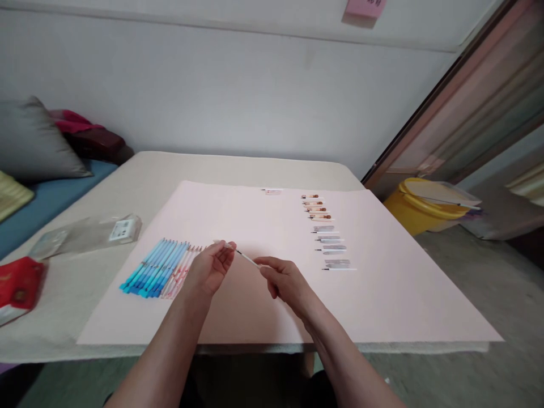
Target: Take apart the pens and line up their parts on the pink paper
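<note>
My right hand (284, 280) pinches the near end of a slim white pen refill with a dark tip (249, 258) between thumb and forefinger, the other fingers curled under. The refill slants away to the left, its dark tip just beside the fingers of my left hand (215, 263). That left hand is half open, palm turned up and to the right, its fingertips closed on a small pale slender pen piece (224, 244); I cannot tell whether the refill's tip touches it.

Both hands are above a pale pink sheet (382, 306) spread over the cream-covered surface (238, 164). Just left of my left hand lies a row of light and dark blue pens (155, 269), then white pens with a red pattern (178, 275), partly hidden by my arm. Farther right, well apart from my right hand, lie four brown-and-cream pieces (317, 209) and, nearer, four greyish translucent pieces (335, 247), with slim refills among them.

The clear plastic bag (85, 235) at left bears a white label (121, 229) too small to read. Marks on the red packet (21, 286) are blurred. The pink note (365, 7) on the wall has dark writing, cut off and illegible.
</note>
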Demonstrator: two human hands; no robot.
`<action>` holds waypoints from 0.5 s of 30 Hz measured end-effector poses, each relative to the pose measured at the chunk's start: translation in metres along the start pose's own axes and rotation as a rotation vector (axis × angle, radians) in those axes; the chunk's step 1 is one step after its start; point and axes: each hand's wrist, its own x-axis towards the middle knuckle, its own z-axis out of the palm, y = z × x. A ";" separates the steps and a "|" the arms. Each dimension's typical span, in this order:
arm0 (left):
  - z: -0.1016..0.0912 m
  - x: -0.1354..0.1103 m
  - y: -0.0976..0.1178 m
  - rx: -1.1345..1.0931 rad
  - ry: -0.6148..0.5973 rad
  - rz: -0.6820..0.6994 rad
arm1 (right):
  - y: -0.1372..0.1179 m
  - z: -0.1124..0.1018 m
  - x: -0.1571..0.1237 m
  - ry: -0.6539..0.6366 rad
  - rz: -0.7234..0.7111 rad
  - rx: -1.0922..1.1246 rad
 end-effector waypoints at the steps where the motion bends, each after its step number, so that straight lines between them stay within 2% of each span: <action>1: 0.000 0.001 -0.001 -0.009 0.013 -0.015 | 0.000 0.000 0.000 -0.001 -0.002 -0.001; 7: -0.001 0.004 -0.003 -0.067 0.034 -0.105 | 0.000 0.000 0.000 -0.007 -0.023 0.002; 15: 0.000 0.003 -0.002 -0.068 0.048 -0.109 | -0.001 0.000 0.000 -0.007 -0.014 -0.013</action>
